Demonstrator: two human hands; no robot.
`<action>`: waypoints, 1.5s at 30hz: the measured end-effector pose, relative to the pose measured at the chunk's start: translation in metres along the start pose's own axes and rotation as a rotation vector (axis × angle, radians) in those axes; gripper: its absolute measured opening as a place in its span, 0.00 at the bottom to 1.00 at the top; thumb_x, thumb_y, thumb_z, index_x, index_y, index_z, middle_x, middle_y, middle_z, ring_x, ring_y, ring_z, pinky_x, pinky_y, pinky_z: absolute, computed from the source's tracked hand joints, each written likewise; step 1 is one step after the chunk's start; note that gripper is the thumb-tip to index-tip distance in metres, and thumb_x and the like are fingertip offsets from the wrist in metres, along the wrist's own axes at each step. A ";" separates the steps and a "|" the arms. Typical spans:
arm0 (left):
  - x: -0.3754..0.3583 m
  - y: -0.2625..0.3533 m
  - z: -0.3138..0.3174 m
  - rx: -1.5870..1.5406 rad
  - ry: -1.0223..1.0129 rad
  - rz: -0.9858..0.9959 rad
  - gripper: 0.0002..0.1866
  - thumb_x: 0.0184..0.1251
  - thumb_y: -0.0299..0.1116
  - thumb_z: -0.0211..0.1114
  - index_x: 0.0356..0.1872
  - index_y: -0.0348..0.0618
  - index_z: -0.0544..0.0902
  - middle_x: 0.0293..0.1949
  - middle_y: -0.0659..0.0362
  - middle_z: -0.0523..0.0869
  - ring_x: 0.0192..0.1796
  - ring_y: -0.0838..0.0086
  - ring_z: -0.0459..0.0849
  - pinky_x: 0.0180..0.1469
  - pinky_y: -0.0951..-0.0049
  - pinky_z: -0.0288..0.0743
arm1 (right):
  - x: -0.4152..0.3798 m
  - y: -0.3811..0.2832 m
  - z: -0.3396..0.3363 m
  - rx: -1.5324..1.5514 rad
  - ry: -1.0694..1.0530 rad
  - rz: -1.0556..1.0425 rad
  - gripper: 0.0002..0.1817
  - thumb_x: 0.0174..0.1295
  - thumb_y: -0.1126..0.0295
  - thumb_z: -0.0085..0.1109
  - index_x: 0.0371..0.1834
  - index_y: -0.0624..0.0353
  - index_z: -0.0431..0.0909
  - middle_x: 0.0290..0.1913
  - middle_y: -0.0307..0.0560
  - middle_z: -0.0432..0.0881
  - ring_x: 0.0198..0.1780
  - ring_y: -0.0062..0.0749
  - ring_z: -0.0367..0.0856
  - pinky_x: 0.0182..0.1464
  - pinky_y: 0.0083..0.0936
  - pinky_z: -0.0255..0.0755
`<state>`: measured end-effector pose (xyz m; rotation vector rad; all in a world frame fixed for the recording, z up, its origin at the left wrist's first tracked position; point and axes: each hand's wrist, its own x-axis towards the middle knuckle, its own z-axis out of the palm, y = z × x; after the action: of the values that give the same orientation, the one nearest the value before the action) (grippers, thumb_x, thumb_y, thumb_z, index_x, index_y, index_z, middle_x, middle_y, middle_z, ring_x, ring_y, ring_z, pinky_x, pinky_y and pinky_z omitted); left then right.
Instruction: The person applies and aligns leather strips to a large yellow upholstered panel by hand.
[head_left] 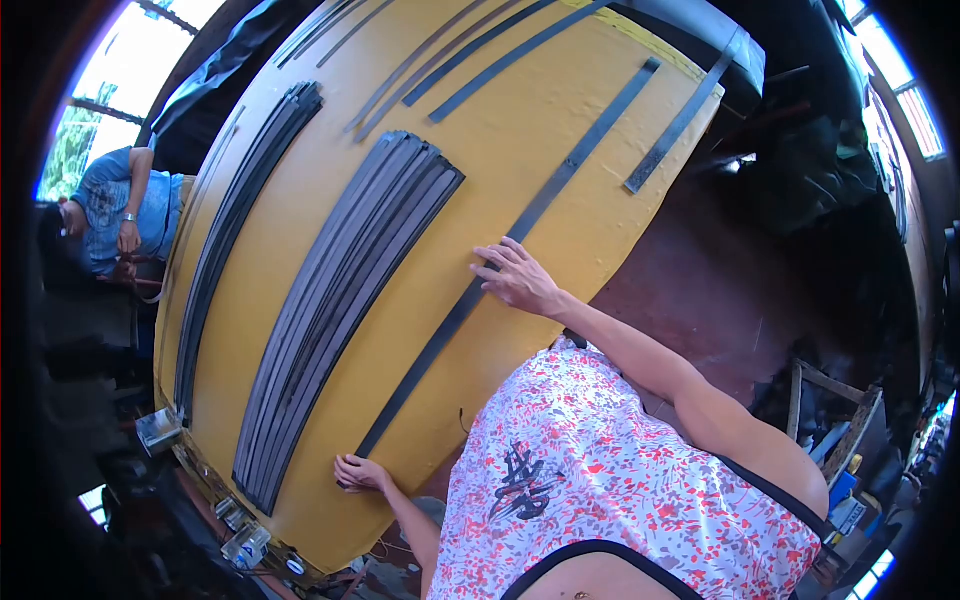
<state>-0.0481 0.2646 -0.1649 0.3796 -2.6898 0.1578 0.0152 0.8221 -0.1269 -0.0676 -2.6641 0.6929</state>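
Note:
A long dark flat strip (425, 362) lies diagonally across the yellow-covered table (400, 330). At its near lower end is my left hand (362, 474), fingers bent and closed on the strip's tip. Farther up, my right hand (517, 279) rests over the strip with its fingers stretched and apart. Another dark strip (612, 125) continues along the same line beyond my right hand; whether the two are one piece is hidden under the hand. To the left is a wide bundle of dark strips (345, 300), laid side by side.
A narrower bundle of strips (235, 230) lies farther left. Several single strips lie at the far end, and one short strip (680, 120) lies by the right edge. Across the table a person (125, 215) in a blue shirt bends over. A wooden-framed rack (845, 410) stands right.

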 end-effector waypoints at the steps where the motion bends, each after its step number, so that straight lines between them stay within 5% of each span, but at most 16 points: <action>1: 0.001 -0.017 0.007 0.000 0.005 0.008 0.18 0.77 0.45 0.53 0.57 0.52 0.82 0.59 0.62 0.84 0.65 0.65 0.77 0.67 0.47 0.64 | 0.000 0.004 0.000 0.002 0.007 0.007 0.17 0.66 0.61 0.61 0.56 0.51 0.81 0.66 0.45 0.73 0.67 0.42 0.70 0.78 0.46 0.54; 4: 0.003 -0.045 0.008 -0.003 -0.105 -0.185 0.20 0.76 0.45 0.56 0.61 0.50 0.81 0.62 0.54 0.82 0.66 0.59 0.75 0.67 0.57 0.66 | 0.000 0.013 -0.005 -0.037 -0.036 -0.015 0.18 0.64 0.58 0.63 0.56 0.47 0.82 0.65 0.45 0.74 0.66 0.40 0.71 0.77 0.50 0.53; 11: -0.001 -0.064 0.001 -0.250 -0.152 -0.155 0.20 0.70 0.37 0.66 0.60 0.44 0.80 0.59 0.44 0.80 0.63 0.53 0.75 0.62 0.53 0.70 | -0.001 0.034 -0.026 -0.099 -0.050 -0.001 0.16 0.60 0.55 0.66 0.51 0.41 0.85 0.65 0.43 0.74 0.67 0.38 0.70 0.78 0.55 0.50; 15: 0.009 -0.060 -0.016 -0.329 -0.242 -0.195 0.19 0.70 0.35 0.67 0.59 0.40 0.80 0.55 0.48 0.83 0.58 0.57 0.80 0.57 0.59 0.74 | -0.004 0.050 -0.042 -0.130 -0.055 0.057 0.16 0.59 0.56 0.67 0.51 0.40 0.85 0.66 0.43 0.73 0.68 0.38 0.69 0.78 0.57 0.47; 17: 0.019 -0.069 -0.012 -0.776 -0.493 -0.433 0.15 0.71 0.34 0.66 0.55 0.42 0.81 0.48 0.55 0.85 0.48 0.67 0.84 0.47 0.70 0.76 | -0.006 0.055 -0.047 -0.132 -0.066 0.084 0.17 0.59 0.56 0.67 0.52 0.41 0.85 0.66 0.43 0.73 0.69 0.38 0.69 0.78 0.58 0.46; 20: 0.027 -0.047 -0.041 -1.029 -0.546 -0.700 0.12 0.72 0.36 0.66 0.51 0.44 0.80 0.43 0.61 0.85 0.41 0.75 0.84 0.42 0.78 0.72 | -0.007 0.056 -0.049 -0.113 -0.067 0.143 0.17 0.59 0.58 0.68 0.52 0.43 0.85 0.66 0.44 0.73 0.70 0.38 0.68 0.78 0.59 0.44; 25: 0.048 -0.017 -0.094 -1.282 -0.485 -0.705 0.15 0.73 0.41 0.66 0.52 0.44 0.78 0.41 0.62 0.84 0.41 0.78 0.83 0.41 0.78 0.70 | 0.004 0.041 -0.049 -0.028 -0.077 0.228 0.17 0.59 0.63 0.68 0.52 0.47 0.85 0.66 0.45 0.74 0.71 0.40 0.67 0.78 0.61 0.42; 28: 0.069 -0.005 -0.119 -1.367 -0.349 -0.749 0.18 0.72 0.45 0.66 0.51 0.42 0.78 0.38 0.62 0.82 0.40 0.79 0.80 0.41 0.78 0.69 | 0.021 0.025 -0.044 0.035 -0.034 0.195 0.16 0.58 0.66 0.67 0.50 0.49 0.85 0.63 0.46 0.76 0.69 0.41 0.70 0.76 0.57 0.50; 33: 0.109 0.030 -0.167 -1.588 -0.309 -0.636 0.21 0.73 0.49 0.65 0.52 0.41 0.79 0.36 0.62 0.80 0.36 0.79 0.73 0.42 0.77 0.67 | 0.061 -0.015 -0.013 0.533 -0.171 0.088 0.15 0.61 0.64 0.66 0.48 0.57 0.85 0.55 0.52 0.81 0.58 0.50 0.78 0.61 0.42 0.72; 41: 0.150 0.128 -0.253 -1.643 -0.173 -0.158 0.13 0.78 0.41 0.59 0.47 0.42 0.77 0.35 0.63 0.79 0.30 0.79 0.72 0.30 0.79 0.63 | 0.120 -0.155 0.000 0.937 -0.357 -0.345 0.28 0.67 0.51 0.62 0.65 0.56 0.76 0.57 0.59 0.79 0.61 0.54 0.77 0.65 0.43 0.71; 45: 0.176 0.132 -0.278 -1.771 -0.296 0.151 0.12 0.80 0.40 0.56 0.48 0.41 0.77 0.36 0.61 0.79 0.34 0.78 0.77 0.34 0.78 0.68 | 0.145 -0.195 -0.025 1.091 -0.472 -0.418 0.22 0.67 0.55 0.62 0.57 0.57 0.81 0.49 0.57 0.84 0.52 0.49 0.82 0.55 0.41 0.75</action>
<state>-0.1316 0.3947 0.1541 -0.3902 -2.0019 -2.1012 -0.1000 0.6831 0.0382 0.9971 -2.1536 2.0377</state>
